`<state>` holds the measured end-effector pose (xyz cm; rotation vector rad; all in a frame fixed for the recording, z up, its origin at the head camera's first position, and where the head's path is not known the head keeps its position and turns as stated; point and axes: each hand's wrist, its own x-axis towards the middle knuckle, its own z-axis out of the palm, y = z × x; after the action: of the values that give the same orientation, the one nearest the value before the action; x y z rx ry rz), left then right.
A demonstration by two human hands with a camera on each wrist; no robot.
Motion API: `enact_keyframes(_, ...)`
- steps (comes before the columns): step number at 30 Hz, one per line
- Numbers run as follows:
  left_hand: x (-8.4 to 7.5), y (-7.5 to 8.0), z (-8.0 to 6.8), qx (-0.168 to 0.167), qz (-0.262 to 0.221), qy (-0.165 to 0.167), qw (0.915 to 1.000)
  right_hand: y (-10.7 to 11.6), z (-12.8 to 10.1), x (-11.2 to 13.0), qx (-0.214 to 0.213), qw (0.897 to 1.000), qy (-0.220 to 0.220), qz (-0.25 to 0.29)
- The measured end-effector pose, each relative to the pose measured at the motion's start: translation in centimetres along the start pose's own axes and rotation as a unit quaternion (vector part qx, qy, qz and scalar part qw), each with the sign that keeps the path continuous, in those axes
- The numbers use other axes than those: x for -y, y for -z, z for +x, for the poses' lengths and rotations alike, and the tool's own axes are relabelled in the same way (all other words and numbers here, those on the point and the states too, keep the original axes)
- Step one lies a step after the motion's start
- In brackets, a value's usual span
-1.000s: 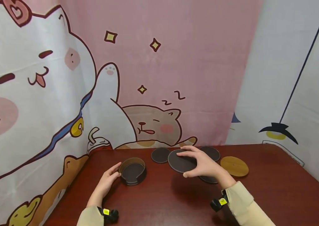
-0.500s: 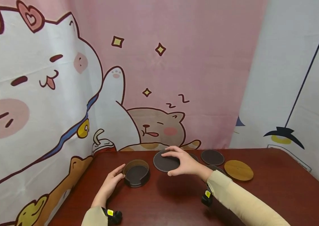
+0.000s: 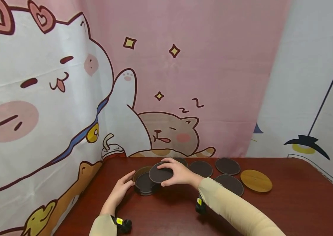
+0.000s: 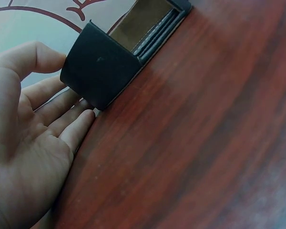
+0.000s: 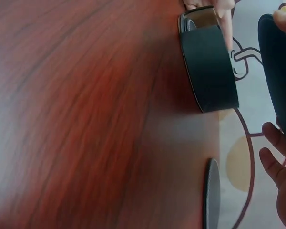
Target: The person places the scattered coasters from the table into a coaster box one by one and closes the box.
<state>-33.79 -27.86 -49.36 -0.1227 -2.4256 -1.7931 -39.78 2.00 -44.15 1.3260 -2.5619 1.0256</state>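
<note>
The right hand (image 3: 179,173) has moved leftward, its grip pinching a dark disc (image 3: 158,173) that now overlaps the round holder (image 4: 100,67), low centre of the head view: seemingly nearer, not yet inside. The left hand (image 3: 119,190), fingers spread, touches the holder.

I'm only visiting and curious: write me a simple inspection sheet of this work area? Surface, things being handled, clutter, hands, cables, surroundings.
Surface: reddish-brown table with a wood grain.
Things being handled: a dark round holder stands on the table; the held dark disc is in the air, apart from it. Four more dark discs lie to its right.
Clutter: one tan wooden disc; whether it belongs with the others, I cannot tell.
Hands: left hand touches the holder's side; right hand pinches the held dark disc.
Cables: nothing seen.
Surroundings: pink and white backdrop printed with cartoon animals.
</note>
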Motion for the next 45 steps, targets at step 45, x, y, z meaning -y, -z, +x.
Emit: enact_keyframes(45,0.0,-0.2,0.2,-0.005,-0.010,0.009,0.9999,-4.3,3.8,1.1,0.041,0.992,-0.095,-0.069)
